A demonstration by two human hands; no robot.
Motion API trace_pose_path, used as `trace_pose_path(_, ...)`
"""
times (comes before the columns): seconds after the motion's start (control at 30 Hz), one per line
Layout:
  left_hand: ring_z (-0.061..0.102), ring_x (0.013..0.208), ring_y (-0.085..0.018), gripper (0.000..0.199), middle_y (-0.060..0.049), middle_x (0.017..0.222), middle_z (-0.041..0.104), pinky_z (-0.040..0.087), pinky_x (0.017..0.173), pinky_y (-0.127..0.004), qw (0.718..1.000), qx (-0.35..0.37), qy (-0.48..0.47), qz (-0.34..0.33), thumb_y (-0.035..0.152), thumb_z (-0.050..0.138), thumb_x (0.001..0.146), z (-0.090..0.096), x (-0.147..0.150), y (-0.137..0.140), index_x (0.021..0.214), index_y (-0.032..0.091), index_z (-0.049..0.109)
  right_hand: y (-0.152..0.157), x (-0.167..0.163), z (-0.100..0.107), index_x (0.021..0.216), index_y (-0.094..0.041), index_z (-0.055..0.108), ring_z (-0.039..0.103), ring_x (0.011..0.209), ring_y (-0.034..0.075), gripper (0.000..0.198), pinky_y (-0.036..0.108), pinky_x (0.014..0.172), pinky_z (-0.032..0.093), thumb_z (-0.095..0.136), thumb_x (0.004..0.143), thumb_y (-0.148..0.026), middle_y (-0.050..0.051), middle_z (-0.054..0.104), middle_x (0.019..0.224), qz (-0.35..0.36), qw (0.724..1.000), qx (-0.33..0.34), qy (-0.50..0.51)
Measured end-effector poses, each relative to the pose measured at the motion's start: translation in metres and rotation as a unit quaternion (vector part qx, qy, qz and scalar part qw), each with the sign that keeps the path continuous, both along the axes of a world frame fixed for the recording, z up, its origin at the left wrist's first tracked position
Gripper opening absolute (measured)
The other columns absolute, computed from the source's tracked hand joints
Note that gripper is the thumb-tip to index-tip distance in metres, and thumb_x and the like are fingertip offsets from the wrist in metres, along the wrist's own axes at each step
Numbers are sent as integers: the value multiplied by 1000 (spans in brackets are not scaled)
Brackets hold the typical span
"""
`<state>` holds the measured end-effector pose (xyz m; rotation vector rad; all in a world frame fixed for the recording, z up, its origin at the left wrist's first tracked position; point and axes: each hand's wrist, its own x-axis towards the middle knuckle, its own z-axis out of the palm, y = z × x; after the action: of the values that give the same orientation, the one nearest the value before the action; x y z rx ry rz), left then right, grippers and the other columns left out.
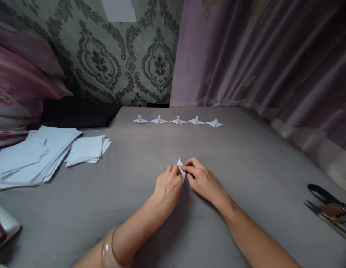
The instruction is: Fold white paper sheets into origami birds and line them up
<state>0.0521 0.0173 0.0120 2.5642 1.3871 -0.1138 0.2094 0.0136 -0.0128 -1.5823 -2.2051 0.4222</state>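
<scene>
A small piece of folded white paper (182, 172), narrow and pointed at the top, is between my hands over the middle of the table. My left hand (167, 183) is closed on its left side, fingers curled so that part of the paper is hidden. From the right, my right hand (202, 180) grips the paper's edge with its fingertips, the other fingers bent. Farther back stands a row of several folded paper figures with spread wings, among them a middle paper figure (178, 120) and a rightmost one (214, 123).
At the left lie a stack of white paper sheets (57, 149) and a smaller pile of paper squares (86, 149). Black folded cloth (78, 113) is behind them. Scissors (323, 193) and pointed metal tools lie at the right edge. A white roll (7, 219) is at the near left.
</scene>
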Motion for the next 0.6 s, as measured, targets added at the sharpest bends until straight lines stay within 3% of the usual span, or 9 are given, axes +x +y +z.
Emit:
trace_pose_path(0.17, 57, 85, -23, 43, -9, 100, 56, 43, 59, -27, 999, -41, 26, -16, 6, 48, 77, 19, -20, 7, 117, 21, 56, -3, 6, 5, 118, -29, 61, 55, 97, 19, 39, 29, 77, 46, 44, 87, -12, 5, 57, 111, 33, 994, 20, -104)
trace_pose_path(0.3, 58, 77, -21, 43, -10, 96, 57, 37, 56, -26, 998, -50, 25, -18, 7, 43, 80, 24, -27, 8, 117, 22, 57, -4, 10, 7, 121, -27, 58, 54, 95, 19, 42, 32, 78, 46, 43, 86, -9, 7, 57, 115, 51, 986, 38, -154)
trace_pose_path(0.47, 58, 74, -20, 29, -8, 90, 59, 34, 55, -26, 997, -47, -64, 1, 11, 44, 78, 10, -29, 16, 91, 21, 67, -6, 9, 9, 120, -24, 58, 55, 96, 21, 43, 33, 77, 46, 42, 85, -7, 7, 57, 118, 51, 982, 41, -178)
trace_pose_path(0.6, 57, 71, -17, 23, -5, 84, 61, 35, 59, -25, 977, -55, -190, 78, 20, 45, 81, -7, -28, 26, 80, 21, 69, -5, 6, 7, 112, -26, 64, 57, 94, 18, 39, 29, 72, 45, 45, 82, -10, 4, 58, 114, 14, 993, 33, -113)
